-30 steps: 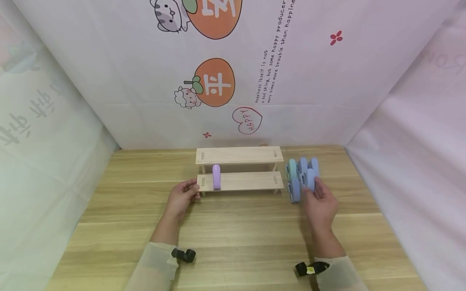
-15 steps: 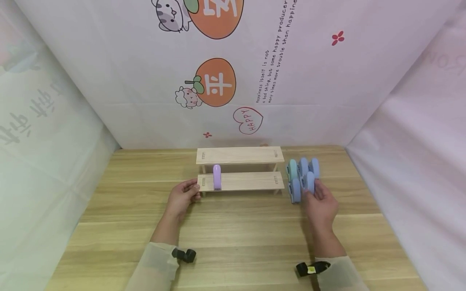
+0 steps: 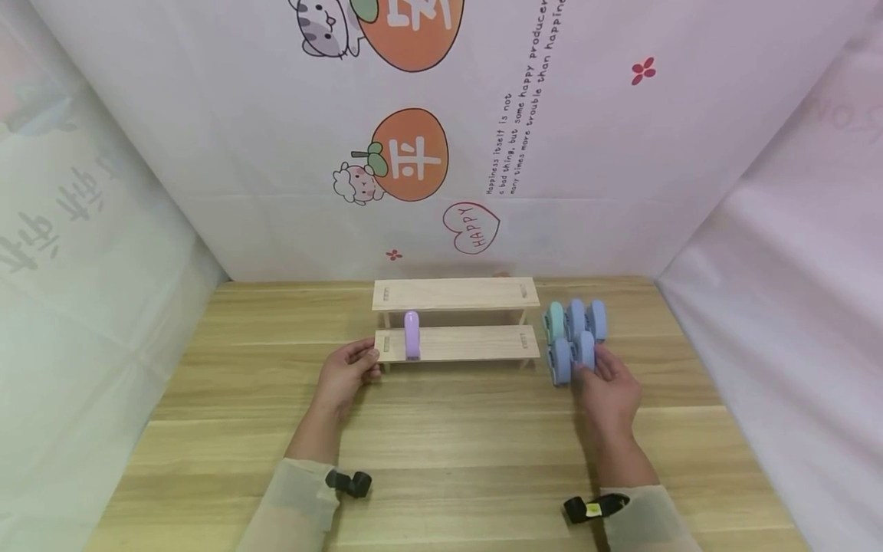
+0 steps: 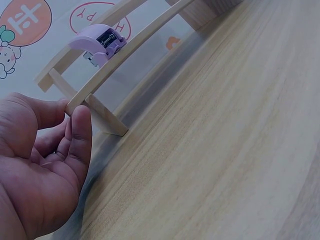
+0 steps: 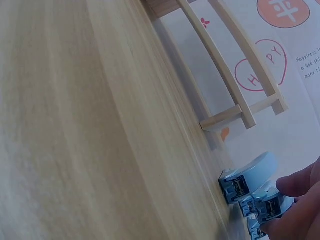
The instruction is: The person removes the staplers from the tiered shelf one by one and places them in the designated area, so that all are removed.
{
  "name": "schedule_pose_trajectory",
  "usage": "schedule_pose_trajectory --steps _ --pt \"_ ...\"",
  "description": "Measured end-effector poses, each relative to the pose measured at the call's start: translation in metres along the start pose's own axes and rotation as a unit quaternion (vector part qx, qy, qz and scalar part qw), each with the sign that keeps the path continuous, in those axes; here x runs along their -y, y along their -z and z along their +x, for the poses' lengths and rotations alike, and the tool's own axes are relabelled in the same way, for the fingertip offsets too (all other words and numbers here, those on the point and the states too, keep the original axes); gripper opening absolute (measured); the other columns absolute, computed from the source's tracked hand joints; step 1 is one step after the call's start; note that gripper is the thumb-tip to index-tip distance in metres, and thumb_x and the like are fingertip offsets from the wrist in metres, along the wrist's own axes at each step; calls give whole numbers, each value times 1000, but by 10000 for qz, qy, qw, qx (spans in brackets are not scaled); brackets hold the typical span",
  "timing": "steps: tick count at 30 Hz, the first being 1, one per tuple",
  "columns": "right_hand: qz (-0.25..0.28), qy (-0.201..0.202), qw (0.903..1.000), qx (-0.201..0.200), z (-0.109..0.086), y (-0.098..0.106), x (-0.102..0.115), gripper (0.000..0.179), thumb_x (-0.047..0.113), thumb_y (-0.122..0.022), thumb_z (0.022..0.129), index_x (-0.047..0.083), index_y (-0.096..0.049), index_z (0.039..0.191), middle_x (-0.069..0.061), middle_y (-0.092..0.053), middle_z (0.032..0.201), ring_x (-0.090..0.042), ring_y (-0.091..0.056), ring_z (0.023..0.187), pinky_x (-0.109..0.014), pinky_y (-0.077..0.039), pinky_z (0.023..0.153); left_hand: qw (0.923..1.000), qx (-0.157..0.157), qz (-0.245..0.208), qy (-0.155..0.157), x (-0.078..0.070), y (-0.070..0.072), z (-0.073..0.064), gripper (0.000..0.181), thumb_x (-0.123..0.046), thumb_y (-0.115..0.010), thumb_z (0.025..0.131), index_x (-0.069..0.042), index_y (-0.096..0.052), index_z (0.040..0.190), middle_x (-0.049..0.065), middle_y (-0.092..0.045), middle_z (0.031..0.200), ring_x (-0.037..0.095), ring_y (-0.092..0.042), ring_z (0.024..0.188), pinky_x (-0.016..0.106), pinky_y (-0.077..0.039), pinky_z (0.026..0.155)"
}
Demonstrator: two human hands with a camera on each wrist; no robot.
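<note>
My left hand [image 3: 347,377] pinches the left end of the lower step of a two-tier wooden rack [image 3: 476,343] between thumb and fingers. Toward that end, a small purple stapler [image 3: 411,335] rests across the step; its dark inner mechanism shows in the left wrist view. At the right, my right hand [image 3: 610,392] holds a light blue stapler [image 3: 587,349] between thumb and fingers, close beside another blue stapler [image 3: 560,362]. Behind them stand a mint-green stapler [image 3: 554,322] and two more blue staplers [image 3: 596,318]. The right wrist view shows the held stapler partly covered by fingers.
The rack's upper step [image 3: 451,294] lies behind the lower one, close to the printed white cloth [image 3: 552,230] at the back. White cloth also hangs at both sides. Wooden tabletop [image 3: 455,452] stretches between my forearms.
My right hand has brought the blue stapler slightly nearer to me, in line beside the front blue one. The left hand keeps its grip on the rack.
</note>
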State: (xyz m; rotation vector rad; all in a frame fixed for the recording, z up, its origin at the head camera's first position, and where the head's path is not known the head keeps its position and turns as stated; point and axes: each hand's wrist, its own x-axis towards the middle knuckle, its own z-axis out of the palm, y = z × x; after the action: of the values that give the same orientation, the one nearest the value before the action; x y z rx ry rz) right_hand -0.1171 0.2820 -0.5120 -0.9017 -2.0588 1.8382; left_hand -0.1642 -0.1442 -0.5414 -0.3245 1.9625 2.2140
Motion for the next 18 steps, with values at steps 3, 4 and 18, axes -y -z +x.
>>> schedule_pose_trajectory --steps 3,4,18 --pt "41 -60 10000 64 2 1 -2 61 -3 -71 90 10 -56 148 -17 -52 151 -28 -51 140 -31 -48 111 10000 -5 5 -11 0 -1 0 39 -8 -69 101 2 -60 137 15 -64 114 20 -66 88 27 -64 79" --pt "41 -71 9999 90 2 1 -2 62 -4 -71 90 9 -55 149 -17 -52 152 -28 -51 141 -31 -48 111 10000 -1 11 -21 -1 -1 0 39 -7 -68 101 2 -60 137 15 -64 114 20 -66 88 27 -64 79" --pt "-209 -209 9993 243 6 3 -7 65 -5 -70 91 11 -52 151 -16 -50 154 -28 -52 140 -31 -50 110 10000 -19 63 22 0 -1 1 39 -7 -68 101 2 -60 138 15 -64 116 22 -65 91 28 -64 81"
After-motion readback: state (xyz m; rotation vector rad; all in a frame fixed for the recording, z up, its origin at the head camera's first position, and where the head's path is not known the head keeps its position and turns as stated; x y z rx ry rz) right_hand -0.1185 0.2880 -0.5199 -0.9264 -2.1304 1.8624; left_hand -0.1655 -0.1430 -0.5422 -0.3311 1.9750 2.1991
